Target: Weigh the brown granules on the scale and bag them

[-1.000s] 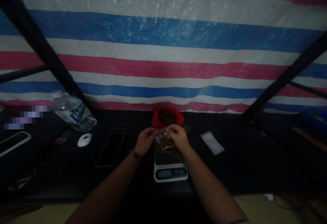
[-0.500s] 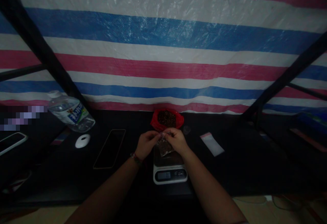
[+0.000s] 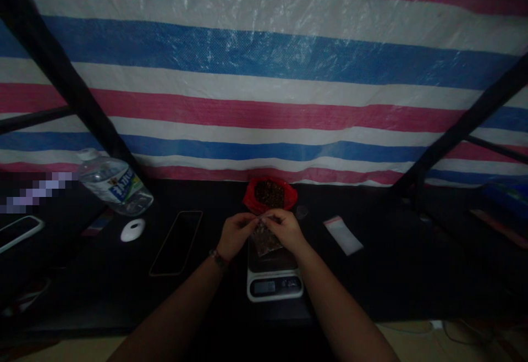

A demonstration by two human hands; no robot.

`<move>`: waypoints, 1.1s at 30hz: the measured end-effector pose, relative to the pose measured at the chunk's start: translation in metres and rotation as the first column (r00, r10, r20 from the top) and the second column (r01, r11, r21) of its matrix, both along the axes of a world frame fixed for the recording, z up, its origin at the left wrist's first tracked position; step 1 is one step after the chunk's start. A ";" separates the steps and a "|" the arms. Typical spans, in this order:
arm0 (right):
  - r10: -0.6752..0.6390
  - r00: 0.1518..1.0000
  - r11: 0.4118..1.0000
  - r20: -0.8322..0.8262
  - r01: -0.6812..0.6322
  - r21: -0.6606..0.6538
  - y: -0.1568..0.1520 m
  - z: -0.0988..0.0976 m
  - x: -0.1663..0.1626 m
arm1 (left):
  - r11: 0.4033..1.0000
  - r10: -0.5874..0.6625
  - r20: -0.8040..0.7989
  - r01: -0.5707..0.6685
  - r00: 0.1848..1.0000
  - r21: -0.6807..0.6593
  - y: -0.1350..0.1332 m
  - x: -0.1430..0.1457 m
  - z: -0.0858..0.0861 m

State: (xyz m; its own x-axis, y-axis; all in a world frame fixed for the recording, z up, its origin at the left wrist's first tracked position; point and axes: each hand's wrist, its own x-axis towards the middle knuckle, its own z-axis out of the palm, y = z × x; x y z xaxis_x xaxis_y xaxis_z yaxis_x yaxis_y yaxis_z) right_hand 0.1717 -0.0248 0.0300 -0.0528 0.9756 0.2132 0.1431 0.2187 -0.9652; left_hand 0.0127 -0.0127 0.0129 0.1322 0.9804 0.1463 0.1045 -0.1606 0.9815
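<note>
A small clear zip bag (image 3: 266,241) with brown grains inside hangs from both hands over a kitchen scale (image 3: 275,290). My left hand (image 3: 236,235) pinches the bag's top edge at its left side. On the right side of that edge, my right hand (image 3: 285,231) closes its fingers, thumb toward the other hand. Just behind the hands lies an open red plastic bag (image 3: 251,197) filled with dark brown grains (image 3: 269,192). The scale's small display is lit, but its digits are too dim to read surely.
A stack of flat zip bags (image 3: 344,235) lies right of the scale, and a small clear round piece (image 3: 301,211) sits by the red bag. To the left are a phone (image 3: 177,243), a white mouse-like object (image 3: 132,230) and a large plastic bottle (image 3: 117,183). Striped sheeting (image 3: 264,114) hangs behind.
Both hands keep their hold on the zip bag's top edge, with only slight finger movement. The view has tilted a little, and everything else stays in place.
</note>
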 end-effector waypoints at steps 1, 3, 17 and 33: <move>-0.012 1.000 1.000 -0.004 0.012 0.004 0.000 -0.001 -0.001 | 1.000 0.000 0.005 0.000 1.000 0.000 0.000 0.000 0.000; -0.035 0.999 0.999 -0.010 0.036 0.014 -0.001 -0.002 -0.002 | 1.000 -0.005 0.003 0.005 1.000 0.004 -0.001 0.001 0.000; -0.072 0.989 0.996 0.129 0.065 0.054 -0.003 0.002 0.002 | 0.997 -0.011 -0.089 0.017 0.996 0.070 -0.003 -0.001 0.002; 0.048 0.973 0.999 0.224 -0.045 -0.020 -0.024 0.009 0.026 | 0.998 0.009 -0.151 0.001 0.989 0.067 -0.005 -0.005 0.011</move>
